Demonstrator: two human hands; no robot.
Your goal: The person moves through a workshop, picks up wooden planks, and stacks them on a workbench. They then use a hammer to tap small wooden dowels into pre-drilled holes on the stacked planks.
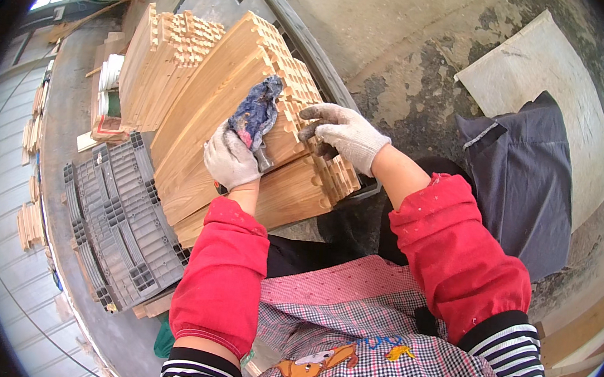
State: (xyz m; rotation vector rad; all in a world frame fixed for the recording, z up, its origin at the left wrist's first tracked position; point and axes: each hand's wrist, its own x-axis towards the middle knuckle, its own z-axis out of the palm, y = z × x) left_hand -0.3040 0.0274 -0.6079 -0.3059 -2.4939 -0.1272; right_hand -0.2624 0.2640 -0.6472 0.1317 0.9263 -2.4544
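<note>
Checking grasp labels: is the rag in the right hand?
No, the left hand grips the blue rag on the wood planks, while the right hand rests on their notched ends.

Wooden boards (208, 108) on crate (116, 222)

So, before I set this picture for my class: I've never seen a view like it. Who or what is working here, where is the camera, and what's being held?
There is no machine: a person works with two gloved hands. The camera is worn on the person's head and looks down, so the forearms in red sleeve covers come in from below, and its wide lens bends straight edges. The left hand grips a crumpled blue rag pressed against a stack of wooden boards with notched, comb-like ends. The right hand rests on those notched ends, steadying them. The boards lie on grey plastic crates. A second stack of boards stands behind, and a dark cloth lies on the concrete floor.
</note>
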